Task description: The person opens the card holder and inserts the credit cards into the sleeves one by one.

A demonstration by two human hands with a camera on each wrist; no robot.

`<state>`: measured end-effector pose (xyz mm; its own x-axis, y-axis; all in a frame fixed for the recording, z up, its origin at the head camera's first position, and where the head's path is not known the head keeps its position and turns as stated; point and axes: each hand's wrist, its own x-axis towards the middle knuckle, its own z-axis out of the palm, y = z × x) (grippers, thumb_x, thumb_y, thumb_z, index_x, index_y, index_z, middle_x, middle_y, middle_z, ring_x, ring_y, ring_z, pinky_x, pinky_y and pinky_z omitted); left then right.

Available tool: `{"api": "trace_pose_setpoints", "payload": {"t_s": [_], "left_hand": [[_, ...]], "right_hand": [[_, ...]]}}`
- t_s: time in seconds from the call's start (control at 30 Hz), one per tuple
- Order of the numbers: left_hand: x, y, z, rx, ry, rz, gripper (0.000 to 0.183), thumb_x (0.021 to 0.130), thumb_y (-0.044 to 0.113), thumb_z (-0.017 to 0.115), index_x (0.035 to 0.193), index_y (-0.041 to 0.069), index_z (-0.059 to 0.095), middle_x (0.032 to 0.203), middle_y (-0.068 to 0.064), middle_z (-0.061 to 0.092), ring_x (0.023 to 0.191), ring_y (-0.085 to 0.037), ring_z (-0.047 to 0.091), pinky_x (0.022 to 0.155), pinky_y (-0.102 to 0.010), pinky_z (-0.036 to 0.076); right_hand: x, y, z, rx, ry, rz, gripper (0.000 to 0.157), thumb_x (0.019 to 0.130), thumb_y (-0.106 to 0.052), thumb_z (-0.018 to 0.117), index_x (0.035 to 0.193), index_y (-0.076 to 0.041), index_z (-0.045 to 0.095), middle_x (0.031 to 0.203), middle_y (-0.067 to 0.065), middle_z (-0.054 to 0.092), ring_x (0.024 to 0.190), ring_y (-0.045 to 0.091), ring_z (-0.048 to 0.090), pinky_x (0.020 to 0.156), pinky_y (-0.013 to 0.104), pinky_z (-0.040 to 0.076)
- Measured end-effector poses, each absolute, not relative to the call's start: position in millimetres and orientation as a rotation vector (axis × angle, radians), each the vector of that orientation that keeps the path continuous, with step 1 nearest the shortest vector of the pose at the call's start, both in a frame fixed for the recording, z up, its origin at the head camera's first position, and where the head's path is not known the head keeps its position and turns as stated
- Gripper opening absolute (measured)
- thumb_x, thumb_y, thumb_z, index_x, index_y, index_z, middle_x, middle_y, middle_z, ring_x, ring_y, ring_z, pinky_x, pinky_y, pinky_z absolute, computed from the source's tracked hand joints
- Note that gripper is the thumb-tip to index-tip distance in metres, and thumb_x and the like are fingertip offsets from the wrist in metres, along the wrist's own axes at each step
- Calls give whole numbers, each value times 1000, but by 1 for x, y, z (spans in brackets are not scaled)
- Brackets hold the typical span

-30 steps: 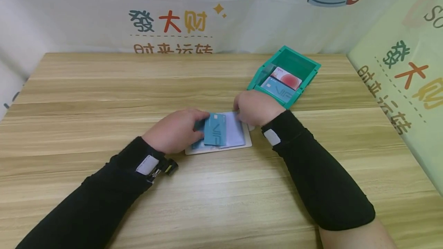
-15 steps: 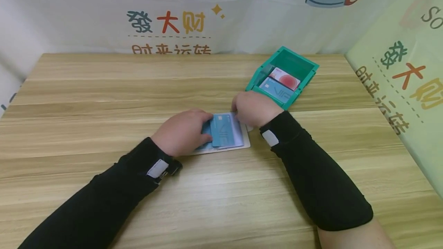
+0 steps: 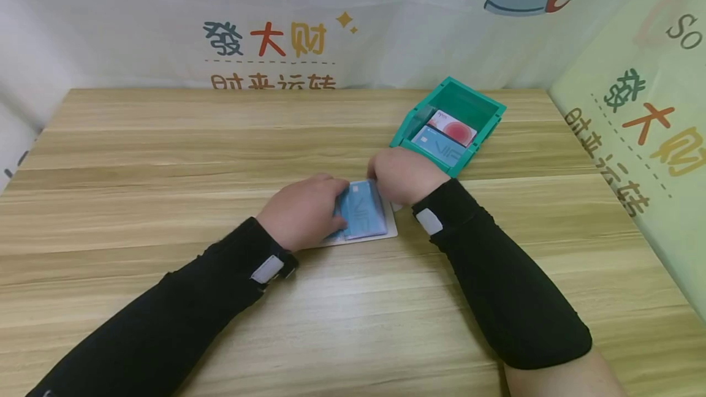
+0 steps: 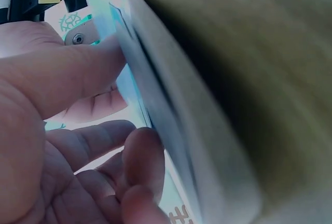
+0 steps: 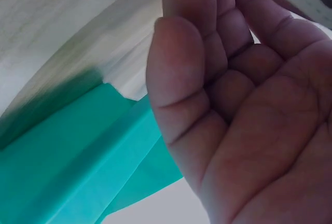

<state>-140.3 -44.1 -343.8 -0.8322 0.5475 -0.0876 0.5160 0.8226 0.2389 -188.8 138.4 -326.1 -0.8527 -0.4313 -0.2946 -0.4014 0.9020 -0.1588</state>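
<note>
Blue VIP card (image 3: 364,210) between left grip (image 3: 303,211) and right grip (image 3: 406,174)

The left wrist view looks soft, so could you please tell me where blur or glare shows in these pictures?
Head: pale glare on the wooden tabletop, faint lettering on the VIP card; left wrist: tabletop at right heavily blurred, dark shadow along it; right wrist: teal box soft, right hand's fingers crisper.

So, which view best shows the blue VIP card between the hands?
The head view, since the blue VIP card faces it, lettering visible. The left wrist view shows only edge-on layers, the card not distinguishable. The right wrist view doesn't show it.
</note>
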Motion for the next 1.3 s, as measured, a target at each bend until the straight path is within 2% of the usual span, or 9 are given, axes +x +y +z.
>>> {"api": "trace_pose_setpoints", "payload": {"t_s": [0.3,0.47,0.57,0.7,0.77,1.0,1.1,1.3], "left_hand": [[-141,-43,-344,873,2851,280,64,84,40,67,132,3,48,119,-9,56,102,-15,50,88,-36,46],[-142,-45,-345,896,2843,288,65,85,43,66,132,3,48,115,-8,56,99,-15,50,86,-36,47],[-142,-49,-346,901,2827,312,67,85,46,65,135,4,46,119,-8,54,101,-14,49,88,-37,46],[-140,-62,-343,851,2812,343,71,86,46,64,139,5,40,132,-9,49,114,-17,45,96,-40,41],[-138,-70,-340,801,2818,353,72,85,45,65,140,6,40,134,-9,48,115,-18,45,97,-42,40],[-132,-90,-337,772,2830,342,58,80,39,72,124,4,57,113,-6,59,90,-18,51,85,-40,47],[-132,-91,-337,789,2826,329,57,79,39,73,122,4,59,113,-7,60,88,-18,52,85,-40,48],[-133,-93,-336,791,2832,319,56,78,40,73,120,4,61,108,-6,61,84,-18,52,82,-40,48]], "right_hand": [[-187,138,-322,-667,2762,-124,25,94,-13,48,109,-9,68,98,3,66,78,14,56,80,32,51],[-187,136,-323,-671,2759,-251,26,96,-25,51,106,-9,68,92,2,66,72,13,57,70,30,51],[-187,135,-325,-639,2750,-346,23,93,-29,57,100,-10,67,88,0,64,70,13,56,65,30,49],[-189,135,-327,-595,2735,-428,16,91,-27,61,95,-11,63,88,0,62,73,15,55,67,29,49],[-190,135,-327,-574,2726,-467,13,90,-25,62,94,-12,61,88,1,62,74,15,55,68,30,49],[-191,134,-326,-543,2696,-550,10,91,-22,60,96,-13,59,91,1,61,75,17,55,66,30,49],[-190,135,-325,-549,2693,-578,7,91,-19,57,96,-15,61,93,1,62,76,17,55,64,30,49],[-189,134,-324,-580,2690,-661,12,92,-18,55,96,-17,67,93,-2,63,80,15,53,68,30,49]]}}
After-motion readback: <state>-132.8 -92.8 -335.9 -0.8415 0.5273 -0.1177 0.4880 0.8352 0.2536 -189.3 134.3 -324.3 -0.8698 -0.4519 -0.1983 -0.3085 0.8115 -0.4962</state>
